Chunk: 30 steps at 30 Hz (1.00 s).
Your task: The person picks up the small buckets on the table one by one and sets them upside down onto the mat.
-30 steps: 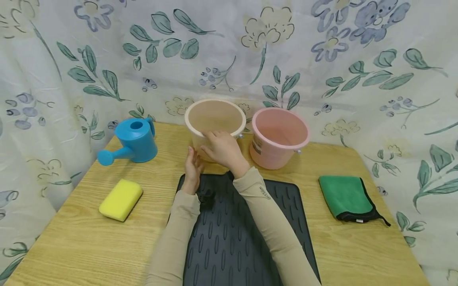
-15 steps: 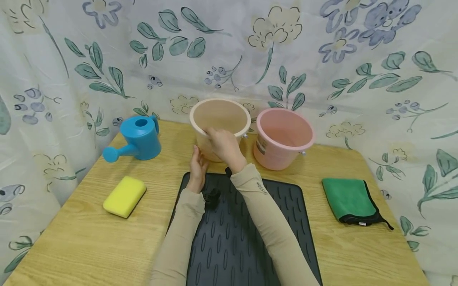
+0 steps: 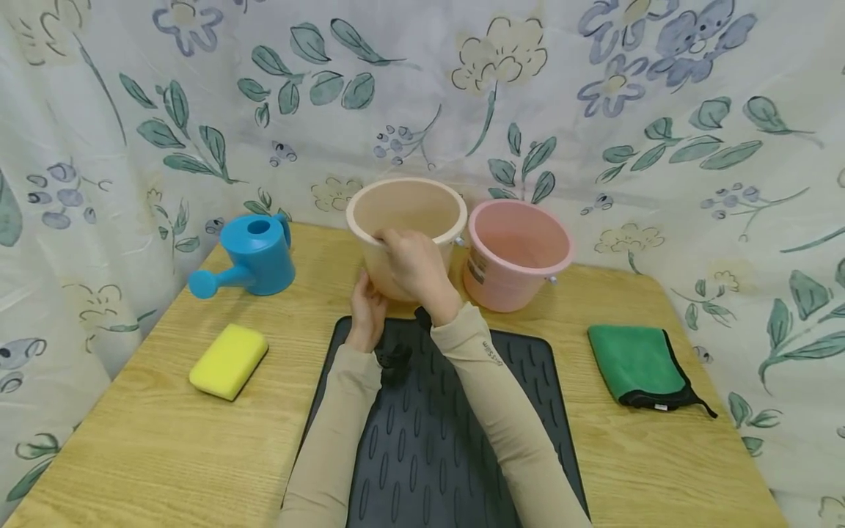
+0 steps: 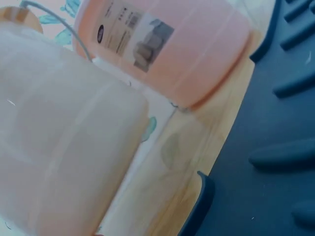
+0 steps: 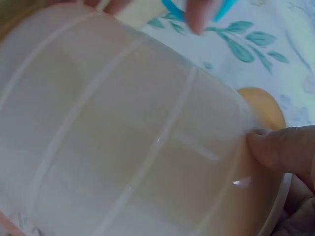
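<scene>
cream bucket [image 3: 405, 209], one, is beside the pink bucket [image 3: 505, 286] beyond the black mat [image 3: 422, 440], right hand [image 3: 421, 268] fingers pinching its near rim [image 3: 358, 228], apparently for control, left hand [image 3: 367, 312] low, likely supporting, its finger closure indeterminable.

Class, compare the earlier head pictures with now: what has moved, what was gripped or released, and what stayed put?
The cream bucket moved right, closing the visible gap to the pink bucket; it looks larger, perhaps lifted. The right hand at its rim and left hand low at its side moved along; neither let go. Watering can, sponge, cloth and mat stayed.
</scene>
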Each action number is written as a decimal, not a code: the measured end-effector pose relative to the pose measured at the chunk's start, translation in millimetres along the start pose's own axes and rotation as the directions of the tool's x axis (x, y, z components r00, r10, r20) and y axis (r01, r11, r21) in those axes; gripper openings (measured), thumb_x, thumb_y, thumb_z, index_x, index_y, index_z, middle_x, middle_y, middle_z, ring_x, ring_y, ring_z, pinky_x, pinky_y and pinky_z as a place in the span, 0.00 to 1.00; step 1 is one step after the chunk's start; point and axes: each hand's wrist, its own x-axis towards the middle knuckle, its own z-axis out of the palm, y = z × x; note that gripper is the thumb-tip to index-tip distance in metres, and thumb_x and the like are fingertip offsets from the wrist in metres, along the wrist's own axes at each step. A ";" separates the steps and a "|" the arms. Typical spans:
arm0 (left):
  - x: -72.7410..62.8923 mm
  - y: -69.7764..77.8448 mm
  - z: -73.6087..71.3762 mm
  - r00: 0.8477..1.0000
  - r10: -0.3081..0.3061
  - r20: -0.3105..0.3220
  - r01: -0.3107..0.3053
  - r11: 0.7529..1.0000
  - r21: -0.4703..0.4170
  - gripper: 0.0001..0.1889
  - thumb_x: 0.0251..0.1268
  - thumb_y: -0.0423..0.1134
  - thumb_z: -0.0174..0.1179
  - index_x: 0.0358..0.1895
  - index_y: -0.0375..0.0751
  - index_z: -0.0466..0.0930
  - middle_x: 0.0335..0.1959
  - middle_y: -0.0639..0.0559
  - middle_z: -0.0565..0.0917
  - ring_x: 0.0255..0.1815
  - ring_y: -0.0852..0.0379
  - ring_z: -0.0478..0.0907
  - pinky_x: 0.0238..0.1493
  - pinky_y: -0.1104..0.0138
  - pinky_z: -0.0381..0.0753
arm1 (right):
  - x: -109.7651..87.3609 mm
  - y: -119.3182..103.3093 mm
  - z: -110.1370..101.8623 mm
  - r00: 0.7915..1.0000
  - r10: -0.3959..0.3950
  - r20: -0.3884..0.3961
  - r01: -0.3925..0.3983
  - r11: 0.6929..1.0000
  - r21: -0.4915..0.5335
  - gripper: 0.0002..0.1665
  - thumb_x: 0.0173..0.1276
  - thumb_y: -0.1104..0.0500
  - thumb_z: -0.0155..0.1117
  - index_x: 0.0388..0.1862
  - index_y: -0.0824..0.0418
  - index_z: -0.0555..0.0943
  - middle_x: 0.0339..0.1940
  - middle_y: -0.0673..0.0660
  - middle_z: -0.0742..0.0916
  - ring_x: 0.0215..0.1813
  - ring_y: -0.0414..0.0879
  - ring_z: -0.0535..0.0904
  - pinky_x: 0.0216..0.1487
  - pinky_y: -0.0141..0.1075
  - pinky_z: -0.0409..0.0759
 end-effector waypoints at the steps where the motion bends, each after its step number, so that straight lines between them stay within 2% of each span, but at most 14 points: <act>1: 0.0 -1.1 -0.7 1.000 -0.002 0.003 0.002 1.000 -0.006 0.29 0.76 0.57 0.39 0.71 0.45 0.61 0.70 0.49 0.66 0.73 0.54 0.61 0.74 0.66 0.60 | -0.5 -1.8 -2.3 1.000 -0.014 -0.013 0.014 1.000 0.000 0.17 0.60 0.72 0.61 0.48 0.61 0.81 0.35 0.57 0.89 0.35 0.52 0.85 0.40 0.42 0.83; 3: -1.9 0.1 0.6 1.000 -0.023 -0.003 0.023 0.999 -0.034 0.27 0.77 0.53 0.37 0.72 0.43 0.59 0.70 0.47 0.65 0.72 0.54 0.61 0.74 0.66 0.59 | -1.5 -5.5 -7.0 0.998 -0.042 -0.040 0.041 0.999 -0.003 0.15 0.62 0.71 0.61 0.47 0.61 0.81 0.35 0.57 0.89 0.34 0.52 0.85 0.39 0.42 0.83; 6: -7.2 8.8 8.5 0.997 -0.066 -0.027 0.063 0.995 -0.075 0.22 0.80 0.48 0.31 0.67 0.44 0.62 0.65 0.51 0.67 0.68 0.56 0.62 0.73 0.66 0.59 | -3.1 -9.2 -13.2 0.995 -0.064 -0.071 0.063 0.998 -0.022 0.14 0.63 0.70 0.59 0.47 0.61 0.81 0.33 0.57 0.88 0.32 0.52 0.84 0.36 0.42 0.82; 10: -10.9 20.0 16.8 0.997 -0.075 0.009 0.076 0.985 -0.157 0.18 0.80 0.46 0.26 0.58 0.48 0.66 0.59 0.57 0.68 0.66 0.59 0.61 0.72 0.67 0.59 | -6.0 -10.2 -21.6 0.991 -0.059 -0.121 0.054 0.998 -0.041 0.15 0.63 0.70 0.59 0.48 0.60 0.82 0.31 0.57 0.88 0.32 0.52 0.84 0.36 0.42 0.82; 12: -13.2 24.8 20.1 0.998 -0.068 0.008 0.068 0.985 -0.158 0.17 0.79 0.45 0.27 0.56 0.49 0.66 0.58 0.58 0.67 0.67 0.60 0.60 0.73 0.67 0.58 | -8.0 -9.6 -25.4 0.989 -0.037 -0.145 0.033 0.999 -0.031 0.15 0.64 0.70 0.59 0.49 0.61 0.82 0.32 0.57 0.88 0.34 0.53 0.84 0.37 0.43 0.83; 15: -17.1 31.3 25.5 0.999 -0.035 -0.039 0.030 0.993 -0.113 0.18 0.77 0.43 0.29 0.58 0.44 0.65 0.60 0.54 0.67 0.70 0.57 0.59 0.74 0.67 0.56 | -11.6 -7.8 -29.7 0.985 0.027 -0.173 -0.027 1.000 0.003 0.17 0.65 0.69 0.59 0.53 0.61 0.82 0.36 0.58 0.89 0.38 0.54 0.85 0.41 0.43 0.83; 17: -19.7 35.6 29.1 0.997 0.006 -0.080 -0.011 0.997 -0.070 0.22 0.75 0.41 0.30 0.66 0.39 0.60 0.67 0.49 0.63 0.73 0.55 0.54 0.76 0.67 0.52 | -14.0 -6.8 -32.0 0.978 0.073 -0.195 -0.068 0.997 0.037 0.19 0.65 0.67 0.60 0.56 0.61 0.81 0.38 0.59 0.89 0.41 0.55 0.85 0.42 0.44 0.83; 20: -22.7 42.4 34.3 0.990 0.070 -0.122 -0.071 0.997 -0.007 0.30 0.73 0.38 0.34 0.76 0.34 0.45 0.78 0.46 0.49 0.79 0.54 0.43 0.79 0.66 0.45 | -16.7 -5.5 -33.7 0.964 0.113 -0.242 -0.098 0.992 0.074 0.22 0.65 0.66 0.60 0.59 0.63 0.79 0.40 0.60 0.89 0.42 0.55 0.85 0.43 0.45 0.82; 23: -25.8 48.1 38.4 0.981 0.128 -0.144 -0.125 0.992 0.029 0.36 0.72 0.37 0.37 0.77 0.34 0.32 0.81 0.46 0.35 0.81 0.54 0.34 0.81 0.65 0.40 | -18.3 -6.0 -35.1 0.952 0.109 -0.287 -0.087 0.992 0.087 0.23 0.66 0.65 0.60 0.61 0.65 0.77 0.35 0.60 0.87 0.38 0.54 0.83 0.42 0.44 0.81; 27: -31.4 53.3 42.0 0.973 0.179 -0.146 -0.170 0.983 0.075 0.38 0.70 0.37 0.39 0.77 0.35 0.31 0.81 0.45 0.35 0.81 0.53 0.36 0.81 0.65 0.41 | -20.2 -9.2 -38.0 0.941 0.096 -0.324 -0.075 0.994 0.075 0.25 0.66 0.65 0.60 0.62 0.66 0.76 0.31 0.59 0.84 0.35 0.53 0.80 0.41 0.44 0.79; 30: -36.5 57.0 45.1 0.966 0.217 -0.139 -0.201 0.972 0.120 0.37 0.70 0.38 0.39 0.78 0.37 0.32 0.81 0.46 0.37 0.81 0.53 0.39 0.80 0.64 0.45 | -22.3 -11.6 -40.9 0.937 0.103 -0.333 -0.086 0.994 0.065 0.27 0.65 0.64 0.61 0.63 0.66 0.75 0.37 0.60 0.86 0.40 0.55 0.82 0.45 0.45 0.81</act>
